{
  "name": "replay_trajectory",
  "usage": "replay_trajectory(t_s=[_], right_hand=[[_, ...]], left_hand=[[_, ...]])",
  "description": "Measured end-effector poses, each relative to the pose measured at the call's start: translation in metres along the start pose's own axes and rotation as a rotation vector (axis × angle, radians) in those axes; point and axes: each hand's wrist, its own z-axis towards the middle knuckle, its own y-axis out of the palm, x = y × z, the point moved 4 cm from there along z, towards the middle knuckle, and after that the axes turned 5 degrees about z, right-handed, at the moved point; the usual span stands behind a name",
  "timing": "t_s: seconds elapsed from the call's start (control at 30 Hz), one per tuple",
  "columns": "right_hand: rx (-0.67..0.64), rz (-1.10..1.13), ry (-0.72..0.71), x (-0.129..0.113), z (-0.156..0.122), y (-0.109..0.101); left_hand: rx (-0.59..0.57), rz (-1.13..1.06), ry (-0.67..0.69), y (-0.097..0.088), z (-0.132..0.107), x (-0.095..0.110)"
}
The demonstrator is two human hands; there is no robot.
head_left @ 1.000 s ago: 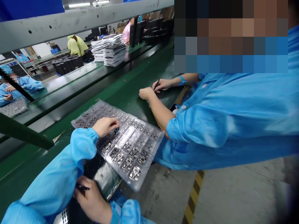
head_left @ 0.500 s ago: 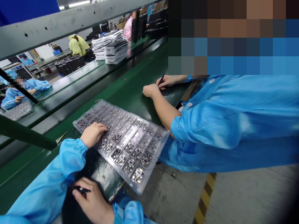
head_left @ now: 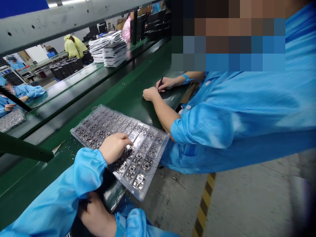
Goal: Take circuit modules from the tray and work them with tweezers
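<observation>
My left hand (head_left: 116, 148) is over the clear plastic tray (head_left: 141, 196), its fingers curled with the tips down among the cells. What lies between those fingertips is hidden. Small circuit boards (head_left: 139, 180) with metal parts fill many of the tray's cells; a few cells near the middle look bare. Low in the view, my right hand (head_left: 98, 217) is closed, partly covered by my left sleeve. A slim black tool (head_left: 86, 202), perhaps tweezers, shows only as a dark bit at its fingers.
To the right, a co-worker in a blue smock (head_left: 209, 118) leans over the green bench (head_left: 133, 93) with a black pen-like tool (head_left: 161, 82). A stack of white sheets (head_left: 115, 49) stands beyond. A green post (head_left: 24, 148) crosses at left. Tiny bits (head_left: 71, 149) lie beside the tray.
My left hand has moved right across the tray, toward its near end. My right hand's tool is now mostly covered by the sleeve. The whole scene has shifted slightly left.
</observation>
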Motion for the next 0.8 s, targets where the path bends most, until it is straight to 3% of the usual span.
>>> replay_trajectory(t_s=[0.07,0.1,0.27,0.53,0.67,0.8], right_hand=[[-0.247,0.118,0.014,0.003,-0.002,0.009],[-0.282,0.154,0.036,0.006,-0.003,0.011],[-0.109,0.131,0.067,0.02,-0.006,0.004],[-0.077,0.075,-0.028,0.018,-0.007,0.002],[-0.07,-0.064,-0.097,0.021,-0.009,0.002],[-0.065,-0.055,-0.084,0.023,-0.01,0.003]], left_hand=[[-0.071,0.026,0.01,0.006,0.008,0.003],[-0.103,0.045,0.026,0.007,0.01,0.005],[-0.216,0.183,0.1,0.003,0.012,0.012],[-0.351,0.219,0.072,-0.001,0.019,0.018],[-0.345,0.251,0.079,-0.001,0.019,0.022],[-0.282,0.265,0.094,0.0,0.014,0.024]])
